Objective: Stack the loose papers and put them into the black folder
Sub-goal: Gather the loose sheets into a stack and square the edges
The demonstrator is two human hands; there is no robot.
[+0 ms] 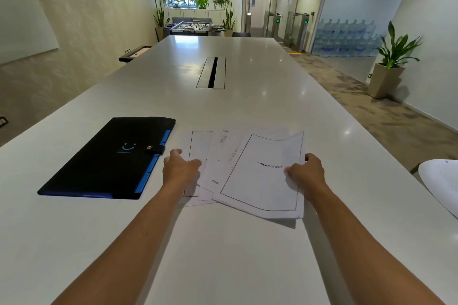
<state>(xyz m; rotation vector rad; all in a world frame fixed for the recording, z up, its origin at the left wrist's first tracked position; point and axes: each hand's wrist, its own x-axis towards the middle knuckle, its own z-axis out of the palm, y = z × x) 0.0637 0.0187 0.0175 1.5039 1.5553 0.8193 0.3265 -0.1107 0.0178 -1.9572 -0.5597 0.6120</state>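
Several loose white papers lie fanned and overlapping on the white table. The top sheet reads "BIBLIOGRAPHY" and its right edge is lifted slightly. My left hand presses on the left edge of the pile, fingers curled over a sheet. At the right edge, my right hand grips the top sheets, thumb on top. The black folder with blue trim lies closed and snapped to the left of the papers, apart from them.
A recessed cable slot sits in the table's middle, farther away. A white rounded chair back stands at the table's right edge. A potted plant stands on the floor at right.
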